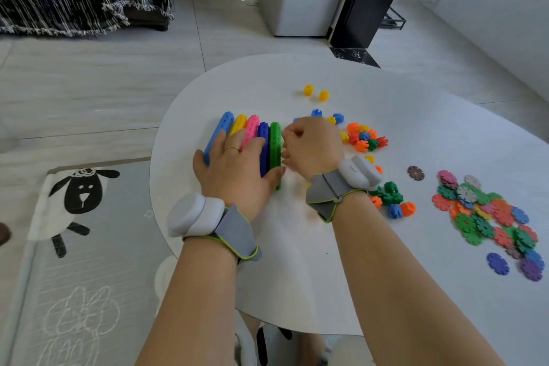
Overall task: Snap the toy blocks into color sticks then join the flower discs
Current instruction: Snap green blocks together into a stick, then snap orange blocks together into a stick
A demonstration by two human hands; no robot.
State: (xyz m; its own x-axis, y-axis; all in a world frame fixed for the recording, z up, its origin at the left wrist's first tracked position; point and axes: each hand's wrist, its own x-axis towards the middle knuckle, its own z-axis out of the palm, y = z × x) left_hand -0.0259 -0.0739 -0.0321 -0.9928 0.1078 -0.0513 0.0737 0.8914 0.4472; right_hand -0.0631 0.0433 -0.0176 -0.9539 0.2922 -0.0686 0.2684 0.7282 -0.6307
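A: What are the hands doing?

B: The left hand (234, 163) is lying flat with straight fingers, pressing down on a row of color sticks (252, 134). The right hand (312, 148) is sitting just at its 3 o'clock, fingers curled against the right side of the green stick (275, 140). Whether it is pinching anything, I cannot tell.

A: How are the sticks lying?

B: They are lying side by side, touching, on the white bench (297, 276) and pointing toward 12 o'clock: light blue stick (221, 128), yellow stick (239, 123), pink stick (252, 128), dark blue stick (263, 140), then green.

A: And the loose pieces?

B: A heap of loose blocks (364, 137) is sitting near the right hand at 3 o'clock. Two yellow blocks (316, 92) are lying apart at 12 o'clock. A small cluster (392, 199) of green, orange and blue is lying beside the right wrist at 5 o'clock.

A: The flower discs?

B: The flower discs (487, 217) are lying in a flat pile well out at 4 o'clock, toward the bench's right side. A sheep mat (83, 187) is lying on the floor at 9 o'clock.
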